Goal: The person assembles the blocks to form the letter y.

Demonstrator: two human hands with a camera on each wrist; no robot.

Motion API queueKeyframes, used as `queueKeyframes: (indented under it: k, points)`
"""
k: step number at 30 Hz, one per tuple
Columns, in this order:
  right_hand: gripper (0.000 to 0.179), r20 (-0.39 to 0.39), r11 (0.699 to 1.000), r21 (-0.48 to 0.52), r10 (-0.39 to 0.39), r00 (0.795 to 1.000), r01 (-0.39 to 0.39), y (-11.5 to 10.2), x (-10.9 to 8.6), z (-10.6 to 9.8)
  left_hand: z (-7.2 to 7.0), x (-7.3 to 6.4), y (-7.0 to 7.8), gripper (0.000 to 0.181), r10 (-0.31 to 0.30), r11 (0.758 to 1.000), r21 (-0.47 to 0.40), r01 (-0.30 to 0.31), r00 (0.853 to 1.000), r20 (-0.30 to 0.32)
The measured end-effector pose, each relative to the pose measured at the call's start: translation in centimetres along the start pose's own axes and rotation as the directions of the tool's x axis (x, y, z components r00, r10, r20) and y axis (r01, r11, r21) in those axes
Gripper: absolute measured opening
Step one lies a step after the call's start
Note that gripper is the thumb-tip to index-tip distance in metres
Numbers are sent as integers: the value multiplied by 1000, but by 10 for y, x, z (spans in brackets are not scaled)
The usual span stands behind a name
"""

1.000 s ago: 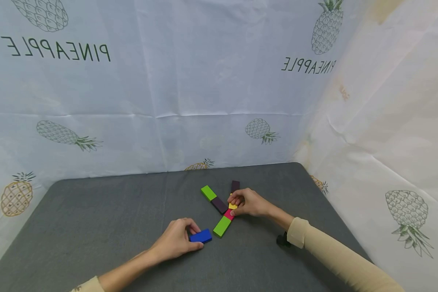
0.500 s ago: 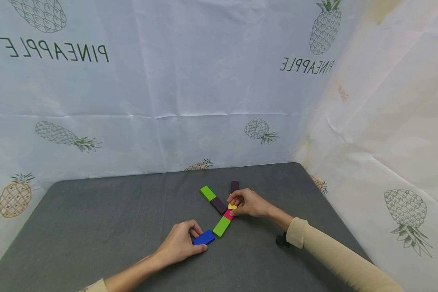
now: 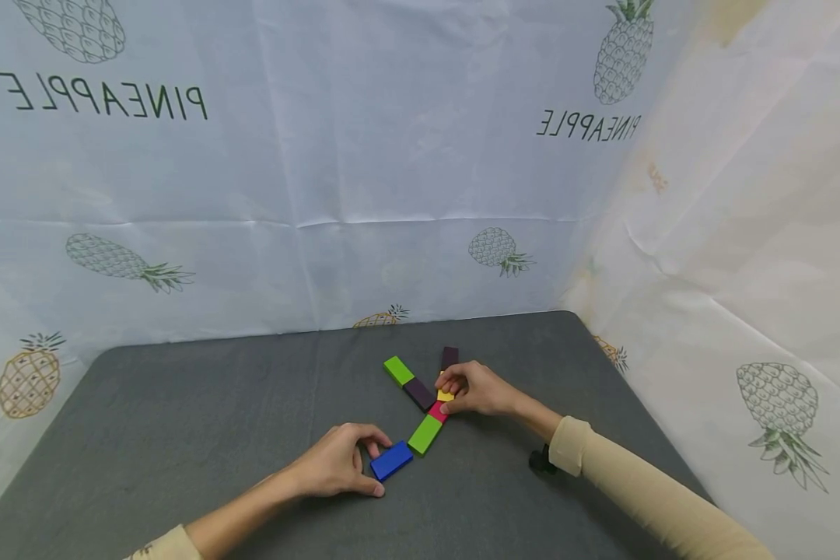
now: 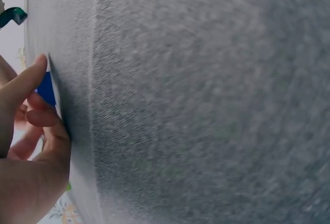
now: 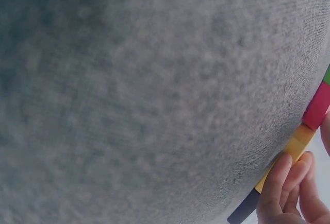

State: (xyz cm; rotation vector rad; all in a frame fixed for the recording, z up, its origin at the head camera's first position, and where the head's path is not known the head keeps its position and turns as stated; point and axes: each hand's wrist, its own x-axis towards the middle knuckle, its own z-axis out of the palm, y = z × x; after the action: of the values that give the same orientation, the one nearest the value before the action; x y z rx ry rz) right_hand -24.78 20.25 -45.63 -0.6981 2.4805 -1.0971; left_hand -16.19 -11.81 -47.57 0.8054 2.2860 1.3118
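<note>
In the head view, a blue block [image 3: 392,460] lies on the grey table just left of a green block [image 3: 425,435]. My left hand [image 3: 339,460] is spread around the blue block's left end, thumb off its near edge and fingertips by its far edge. A pinkish-red block [image 3: 437,411] continues the row from the green one, and a yellow block [image 3: 445,395] follows it. My right hand [image 3: 481,390] holds the yellow block [image 5: 297,147], its thumb at the red block [image 5: 317,108]. Beyond, a dark block [image 3: 450,358] ends the row.
A second dark block [image 3: 420,394] and a second green block [image 3: 399,371] form a branch toward the back left. The grey table [image 3: 203,420] meets a pineapple-print cloth [image 3: 392,155] behind it. Another cloth wall [image 3: 735,272] stands to the right.
My left hand slid the blue block right, up to the green block's end, then loosened its pinch and drew its thumb back. The right hand has stayed put.
</note>
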Motion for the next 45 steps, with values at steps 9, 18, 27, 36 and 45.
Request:
queueKeyframes:
  k: [9,18,27,36,45]
  points:
    - [35,-3,1000,0,9,1000,-9,0,0,0,6,0,2,48,-7,1000,11,7,1000,-19]
    - [35,5,1000,-3,-2,1000,2,-3,2,0,11,1,4,48,8,999,46,-6,999,-40]
    - [35,0,1000,-15,-10,1000,10,-2,3,0,16,4,8,50,-1,998,57,4,999,-52]
    - [36,2,1000,-13,-11,1000,11,0,3,2,18,4,9,50,-12,998,58,15,998,-54]
    - [35,10,999,-4,-32,999,32,0,2,1,18,4,9,50,-20,999,50,23,999,-42]
